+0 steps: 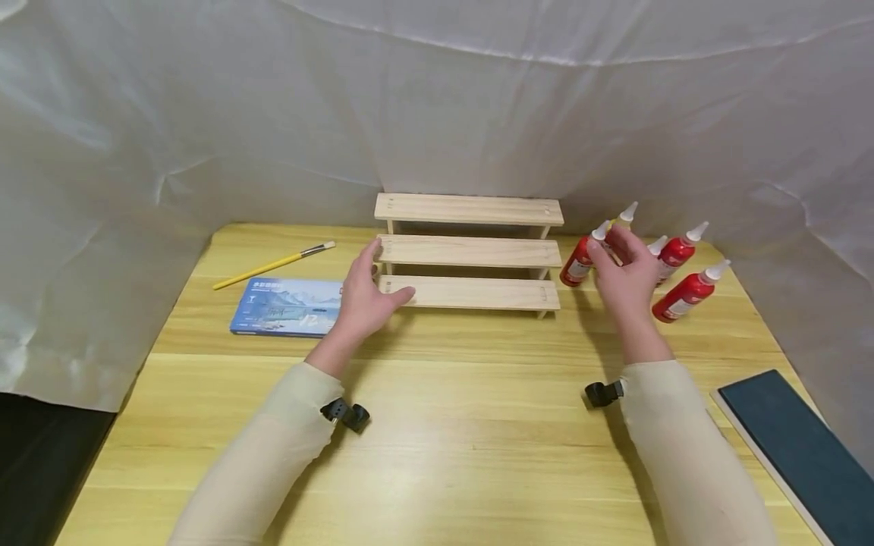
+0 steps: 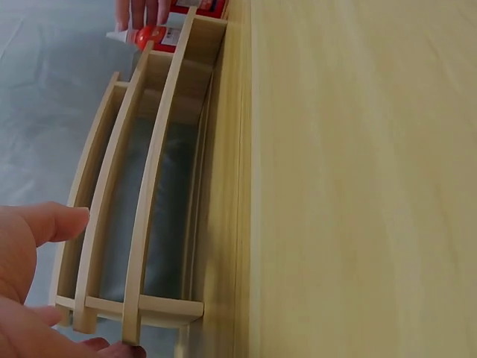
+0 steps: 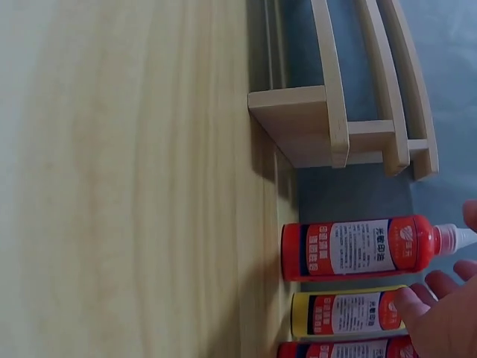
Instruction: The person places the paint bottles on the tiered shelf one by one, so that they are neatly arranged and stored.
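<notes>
The left hand [image 1: 365,299] is at the left end of a three-step wooden rack [image 1: 471,252], its thumb and fingers spread beside the shelf ends. Whether it touches the wood I cannot tell. At the right, the right hand [image 1: 628,277] hovers among several upright squeeze bottles with white nozzles. Its thumb and fingers are parted around the nozzle of the nearest red bottle [image 3: 358,247], without a visible grip. A yellow bottle [image 3: 350,312] stands beside that one, partly behind the fingers. Two more red bottles [image 1: 686,296] stand to the right of the hand, and another nozzle [image 1: 657,245] shows behind it.
Left of the rack lie a blue flat box [image 1: 283,307] with a landscape picture and a yellow paintbrush [image 1: 273,265]. A dark flat case [image 1: 795,447] rests at the table's right edge. Pale cloth [image 1: 471,98] hangs behind the wooden table [image 1: 471,447].
</notes>
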The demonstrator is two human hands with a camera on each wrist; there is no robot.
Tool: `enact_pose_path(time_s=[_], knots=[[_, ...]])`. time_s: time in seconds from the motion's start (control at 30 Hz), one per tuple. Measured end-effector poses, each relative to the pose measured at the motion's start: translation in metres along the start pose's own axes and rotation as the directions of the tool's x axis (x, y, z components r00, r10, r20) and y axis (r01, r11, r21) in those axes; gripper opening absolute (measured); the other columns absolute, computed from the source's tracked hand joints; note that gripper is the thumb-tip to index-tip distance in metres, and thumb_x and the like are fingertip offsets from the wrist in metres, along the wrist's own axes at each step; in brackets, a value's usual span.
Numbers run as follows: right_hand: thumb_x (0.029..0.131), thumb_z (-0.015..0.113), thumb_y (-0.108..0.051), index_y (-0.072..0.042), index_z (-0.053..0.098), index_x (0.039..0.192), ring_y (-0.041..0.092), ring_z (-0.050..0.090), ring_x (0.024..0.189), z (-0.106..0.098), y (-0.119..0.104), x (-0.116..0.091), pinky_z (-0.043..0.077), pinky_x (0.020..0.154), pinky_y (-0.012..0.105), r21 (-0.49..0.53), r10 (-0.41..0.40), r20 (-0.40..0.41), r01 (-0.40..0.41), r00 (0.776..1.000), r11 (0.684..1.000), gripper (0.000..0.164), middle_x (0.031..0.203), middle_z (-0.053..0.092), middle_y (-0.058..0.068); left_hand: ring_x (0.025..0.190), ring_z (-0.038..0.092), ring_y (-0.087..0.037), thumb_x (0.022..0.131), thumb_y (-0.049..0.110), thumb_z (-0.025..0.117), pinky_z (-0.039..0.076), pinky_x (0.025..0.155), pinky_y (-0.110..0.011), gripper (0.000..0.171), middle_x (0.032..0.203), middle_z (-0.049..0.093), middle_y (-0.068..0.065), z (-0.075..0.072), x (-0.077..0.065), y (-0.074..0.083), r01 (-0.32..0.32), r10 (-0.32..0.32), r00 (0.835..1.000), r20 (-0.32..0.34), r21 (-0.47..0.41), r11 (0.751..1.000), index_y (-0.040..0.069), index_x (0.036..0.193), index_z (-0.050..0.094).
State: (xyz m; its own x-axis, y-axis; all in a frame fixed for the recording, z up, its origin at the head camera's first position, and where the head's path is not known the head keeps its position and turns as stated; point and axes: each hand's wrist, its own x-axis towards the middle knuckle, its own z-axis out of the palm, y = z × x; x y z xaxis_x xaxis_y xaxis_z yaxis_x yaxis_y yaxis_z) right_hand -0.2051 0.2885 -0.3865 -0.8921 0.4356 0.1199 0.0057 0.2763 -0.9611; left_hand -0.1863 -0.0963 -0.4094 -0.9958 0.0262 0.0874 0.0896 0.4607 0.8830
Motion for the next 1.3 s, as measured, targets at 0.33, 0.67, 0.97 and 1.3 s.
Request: enact_pose_path(time_s=[0.33,0.67,0.97,1.3], knots=[[0.092,0.073,-0.035,-0.012,0.061,0.14,0.016,0.055,0.12,0.014,-0.005,0.002,0.044,0.103,0.028,-0.165,0.049,-0.042,-0.055,0.998,0.985,0.055,0.134,0.061,0.008,0.133,0.044,-0.033,0.084,0.009,0.079,0.042,0.105,-0.043,0.086,0.154,0.039,-0.006,0.005,0.005,-0.005,0.067,-0.068,0.997,-0.021,-0.058,0.996,0.015,0.156,0.033],[0.092,0.071,-0.038,-0.013,0.066,0.134,0.017,0.058,0.109,0.017,0.005,0.002,0.048,0.097,0.029,-0.26,0.03,-0.065,-0.046,0.997,0.965,0.05,0.125,0.067,0.008,0.131,0.048,-0.029,0.083,0.0,0.076,0.041,0.107,-0.041,0.08,0.15,0.046,-0.007,0.009,0.007,-0.007,0.082,-0.088,0.994,-0.062,-0.091,0.992,0.016,0.153,0.04],[0.086,0.077,-0.043,-0.013,0.072,0.126,0.013,0.059,0.099,0.02,0.008,-0.001,0.049,0.087,0.024,-0.205,0.002,-0.1,-0.023,0.995,0.978,0.05,0.116,0.069,0.008,0.127,0.051,-0.025,0.081,-0.009,0.072,0.05,0.095,-0.039,0.078,0.139,0.053,-0.009,0.011,0.007,-0.009,0.104,-0.126,0.986,-0.113,-0.177,0.979,0.016,0.15,0.045],[0.085,0.076,-0.048,-0.02,0.072,0.128,0.014,0.057,0.106,0.015,0.002,-0.008,0.048,0.091,0.027,-0.191,0.029,-0.072,-0.042,0.997,0.981,0.052,0.12,0.068,0.003,0.129,0.049,-0.024,0.082,-0.013,0.071,0.054,0.088,-0.034,0.079,0.144,0.048,-0.003,0.011,0.008,-0.009,0.113,-0.135,0.987,-0.089,-0.224,0.968,0.018,0.15,0.045]])
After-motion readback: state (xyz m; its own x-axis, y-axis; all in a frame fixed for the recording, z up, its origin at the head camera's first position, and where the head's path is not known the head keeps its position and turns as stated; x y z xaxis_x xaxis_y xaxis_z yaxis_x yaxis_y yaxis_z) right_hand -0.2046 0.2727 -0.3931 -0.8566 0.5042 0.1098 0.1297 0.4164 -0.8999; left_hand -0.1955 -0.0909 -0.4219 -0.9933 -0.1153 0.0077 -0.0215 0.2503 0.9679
